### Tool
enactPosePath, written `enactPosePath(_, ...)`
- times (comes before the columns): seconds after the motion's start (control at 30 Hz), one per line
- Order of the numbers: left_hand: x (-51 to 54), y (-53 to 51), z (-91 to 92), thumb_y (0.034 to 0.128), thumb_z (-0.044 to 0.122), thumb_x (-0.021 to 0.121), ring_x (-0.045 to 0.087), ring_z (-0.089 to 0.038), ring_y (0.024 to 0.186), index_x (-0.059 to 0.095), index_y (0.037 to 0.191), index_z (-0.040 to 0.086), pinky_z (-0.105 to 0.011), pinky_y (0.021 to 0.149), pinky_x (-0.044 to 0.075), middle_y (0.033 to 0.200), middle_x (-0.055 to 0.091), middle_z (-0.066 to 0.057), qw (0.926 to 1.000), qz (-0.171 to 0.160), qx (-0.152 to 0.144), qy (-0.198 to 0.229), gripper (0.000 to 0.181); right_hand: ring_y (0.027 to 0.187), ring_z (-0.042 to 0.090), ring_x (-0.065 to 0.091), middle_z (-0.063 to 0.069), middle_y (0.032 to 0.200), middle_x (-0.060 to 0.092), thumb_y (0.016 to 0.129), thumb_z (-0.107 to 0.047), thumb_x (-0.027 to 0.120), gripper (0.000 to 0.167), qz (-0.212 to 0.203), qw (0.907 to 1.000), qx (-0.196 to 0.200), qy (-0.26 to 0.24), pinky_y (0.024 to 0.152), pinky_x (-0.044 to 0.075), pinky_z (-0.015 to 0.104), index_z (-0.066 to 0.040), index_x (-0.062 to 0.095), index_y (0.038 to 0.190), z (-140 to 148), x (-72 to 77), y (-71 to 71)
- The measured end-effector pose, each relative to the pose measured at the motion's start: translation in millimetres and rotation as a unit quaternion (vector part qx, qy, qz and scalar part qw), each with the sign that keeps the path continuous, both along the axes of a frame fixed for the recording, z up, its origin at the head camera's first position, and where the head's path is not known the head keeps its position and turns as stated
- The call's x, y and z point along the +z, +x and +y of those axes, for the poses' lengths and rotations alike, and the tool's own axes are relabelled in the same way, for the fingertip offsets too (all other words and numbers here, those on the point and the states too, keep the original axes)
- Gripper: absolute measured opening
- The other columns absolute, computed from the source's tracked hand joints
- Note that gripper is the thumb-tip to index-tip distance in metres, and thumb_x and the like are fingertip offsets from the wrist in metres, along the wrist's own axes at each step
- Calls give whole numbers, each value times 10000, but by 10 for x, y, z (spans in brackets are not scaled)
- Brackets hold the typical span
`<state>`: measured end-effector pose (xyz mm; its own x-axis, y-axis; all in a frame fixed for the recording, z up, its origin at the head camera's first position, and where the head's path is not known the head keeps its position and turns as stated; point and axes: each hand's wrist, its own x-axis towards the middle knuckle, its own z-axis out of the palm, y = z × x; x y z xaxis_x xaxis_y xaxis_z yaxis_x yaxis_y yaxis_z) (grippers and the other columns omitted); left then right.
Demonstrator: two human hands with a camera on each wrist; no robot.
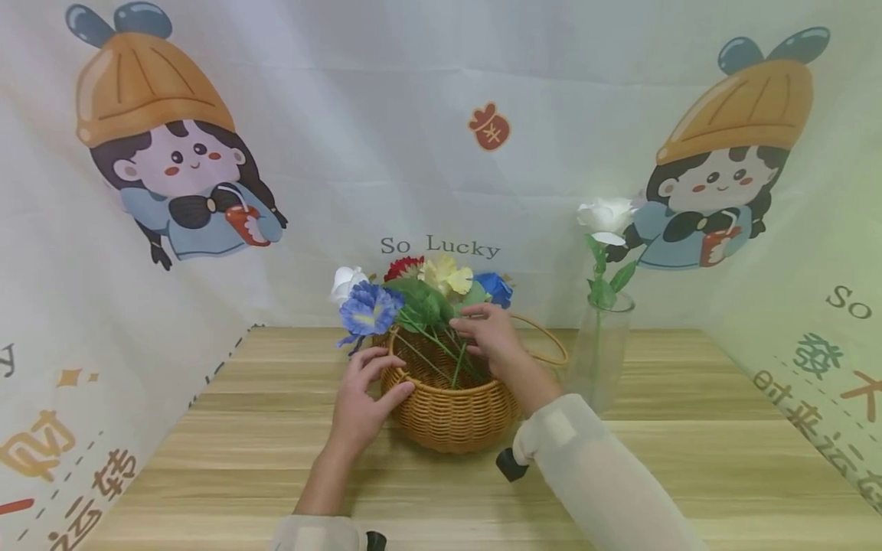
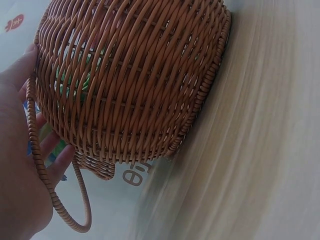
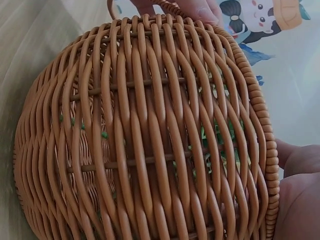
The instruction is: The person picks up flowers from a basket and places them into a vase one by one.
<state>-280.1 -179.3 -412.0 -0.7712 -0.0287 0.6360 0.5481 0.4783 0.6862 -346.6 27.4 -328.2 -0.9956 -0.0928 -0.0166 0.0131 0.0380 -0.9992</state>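
Note:
A brown wicker basket (image 1: pixel 455 417) stands on the table, filled with artificial flowers. They include a blue-violet iris (image 1: pixel 372 308), a white rose (image 1: pixel 349 285), a red flower (image 1: pixel 403 267), a yellow flower (image 1: pixel 448 275) and a blue rose (image 1: pixel 494 288). My left hand (image 1: pixel 365 390) holds the basket's left rim, its thumb on the front edge. In the left wrist view the basket's handle (image 2: pixel 44 175) crosses that palm. My right hand (image 1: pixel 491 337) reaches over the right rim, with its fingertips among the green stems (image 1: pixel 441 340). Whether they pinch a stem is hidden.
Right of the basket stands a clear glass vase (image 1: pixel 602 367) with a white rose (image 1: pixel 606 214) in it. A wicker handle loop (image 1: pixel 566 353) sticks out toward the vase. Behind the wooden table (image 1: pixel 262 428) hangs a printed cloth (image 1: pixel 386 138).

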Motion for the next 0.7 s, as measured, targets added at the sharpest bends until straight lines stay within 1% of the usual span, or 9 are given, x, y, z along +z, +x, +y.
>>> enactPosePath(0.23,13,6,0,786,230,823,467,-275,1203,705,1033,108,-478,916,450,1298,523,-142,10000,-3,2,17,300,1165,347,560,178,1239,596,906,-110,693,365,-126,9999,112,22,968,454,502,-14,573,1238,-12,9,-5)
enactPosePath(0.4,22,13,-3,789,240,821,470,-274,1199,706,1031,116,-479,915,454,1297,525,-116,10000,-25,-6,33,296,1156,355,560,172,1213,603,913,-108,681,356,-170,9992,119,332,959,462,489,0,577,1236,-18,8,7)
enactPosePath(0.53,12,15,-8,790,243,821,471,-271,1200,706,1035,108,-493,919,455,1296,523,-96,10000,-56,-7,60,302,1087,346,591,155,1133,624,916,-112,675,318,-224,9972,76,710,907,495,466,7,593,1200,-27,2,12)
enactPosePath(0.7,16,13,-10,789,250,823,471,-268,1201,707,1030,145,-493,914,455,1296,526,-98,10000,-36,-8,52,287,970,314,619,122,1034,632,914,-113,677,237,-230,9936,18,1101,842,520,450,-1,619,1115,-37,3,-3)
